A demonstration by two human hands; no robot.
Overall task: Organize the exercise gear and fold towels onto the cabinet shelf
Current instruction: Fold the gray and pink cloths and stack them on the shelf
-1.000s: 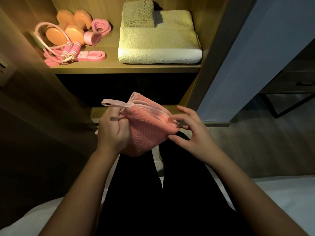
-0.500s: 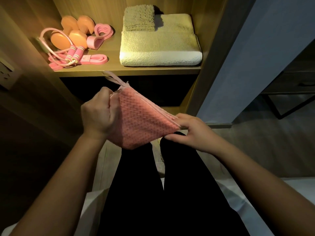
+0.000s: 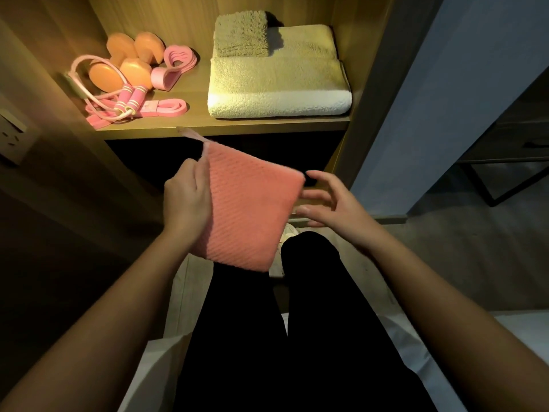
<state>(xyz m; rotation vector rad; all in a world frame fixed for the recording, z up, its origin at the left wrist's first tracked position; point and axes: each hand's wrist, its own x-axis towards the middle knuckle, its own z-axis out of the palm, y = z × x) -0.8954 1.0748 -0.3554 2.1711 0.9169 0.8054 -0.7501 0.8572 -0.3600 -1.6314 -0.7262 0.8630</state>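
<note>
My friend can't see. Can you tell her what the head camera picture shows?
A left hand grips a folded pink towel by its edge; the right hand is open beside it. Behind, a lit shelf holds a cream towel with a smaller towel on top, orange dumbbells and a pink jump rope.

A left hand [image 3: 187,200] grips the left edge of a folded pink waffle-weave towel [image 3: 246,209], centre frame. Just beside it at three o'clock, a right hand [image 3: 329,203] hovers, fingers spread. At twelve o'clock, a lit wooden cabinet shelf [image 3: 225,126] holds a folded cream terry towel [image 3: 279,84]; at eleven o'clock, orange dumbbells [image 3: 130,66] and a pink jump rope [image 3: 127,98].
</note>
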